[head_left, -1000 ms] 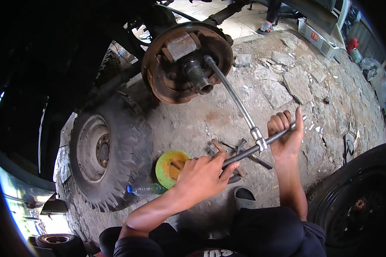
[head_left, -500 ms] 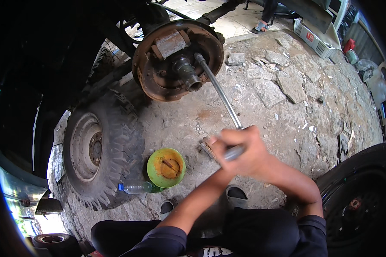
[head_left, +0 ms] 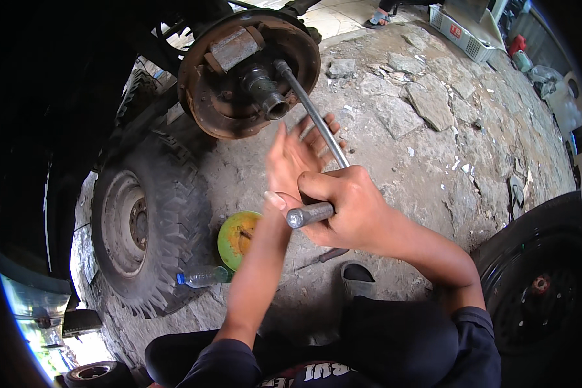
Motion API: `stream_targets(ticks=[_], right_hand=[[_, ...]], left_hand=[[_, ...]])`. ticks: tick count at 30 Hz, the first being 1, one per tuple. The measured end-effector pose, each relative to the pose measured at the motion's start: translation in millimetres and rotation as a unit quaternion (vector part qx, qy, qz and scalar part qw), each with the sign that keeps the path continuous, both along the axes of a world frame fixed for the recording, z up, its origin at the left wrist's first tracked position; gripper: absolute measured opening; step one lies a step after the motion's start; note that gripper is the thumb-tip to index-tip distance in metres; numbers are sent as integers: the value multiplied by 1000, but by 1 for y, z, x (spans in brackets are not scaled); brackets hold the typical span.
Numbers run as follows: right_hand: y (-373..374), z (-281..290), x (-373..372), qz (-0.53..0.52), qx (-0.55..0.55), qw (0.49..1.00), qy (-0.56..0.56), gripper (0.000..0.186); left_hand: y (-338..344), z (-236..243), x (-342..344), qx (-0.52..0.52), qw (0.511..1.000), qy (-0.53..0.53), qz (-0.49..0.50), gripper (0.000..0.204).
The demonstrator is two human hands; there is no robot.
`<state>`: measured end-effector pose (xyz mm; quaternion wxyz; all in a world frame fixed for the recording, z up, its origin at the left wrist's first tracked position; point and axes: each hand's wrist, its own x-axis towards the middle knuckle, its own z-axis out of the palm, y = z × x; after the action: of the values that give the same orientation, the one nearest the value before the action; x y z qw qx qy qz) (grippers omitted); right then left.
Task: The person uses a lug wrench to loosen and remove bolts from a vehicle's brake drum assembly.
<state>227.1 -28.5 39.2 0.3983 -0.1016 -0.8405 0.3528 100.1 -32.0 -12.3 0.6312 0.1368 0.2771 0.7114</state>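
Observation:
A long socket wrench (head_left: 315, 119) slants down toward me, its far end seated against the rusty brake backing plate (head_left: 197, 97) beside the axle spindle (head_left: 265, 94). My right hand (head_left: 352, 204) is wrapped round the handle at the near end, where a short metal stub sticks out to the left. My left hand (head_left: 294, 155) is open with fingers spread, just left of and partly behind the wrench shaft, below the spindle. Whether its fingers touch the shaft I cannot tell. A boxy metal block (head_left: 236, 48) is mounted on the plate above the spindle.
A big knobby tyre (head_left: 168, 226) lies at left. Near it are a green bowl (head_left: 229, 242) with rusty contents and a plastic bottle (head_left: 204, 278). A screwdriver (head_left: 330, 257) lies by my shoe. Stone slabs (head_left: 427, 103) and a black wheel (head_left: 537, 284) are at right; a person's foot (head_left: 378, 19) shows far off.
My left hand has come off the handle end and moved up and forward, fingers spread. The right hand stays on the wrench. The view has shifted, so the plate appears higher and further left.

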Motion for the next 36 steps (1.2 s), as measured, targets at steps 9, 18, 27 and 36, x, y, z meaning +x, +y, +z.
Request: stream_targets(ticks=[9, 18, 27, 36], right_hand=[[51, -81, 55, -144, -7, 927, 346, 74], [21, -180, 56, -322, -437, 839, 19, 66], [59, -198, 51, -45, -832, 429, 348, 37], [90, -137, 60, -67, -754, 398, 518, 20]], left_hand=[[39, 11, -8, -38, 997, -66, 22, 32], [42, 5, 4, -40, 995, -52, 69, 35], [52, 6, 11, -40, 993, -75, 81, 32], [67, 27, 16, -99, 991, -33, 88, 30]])
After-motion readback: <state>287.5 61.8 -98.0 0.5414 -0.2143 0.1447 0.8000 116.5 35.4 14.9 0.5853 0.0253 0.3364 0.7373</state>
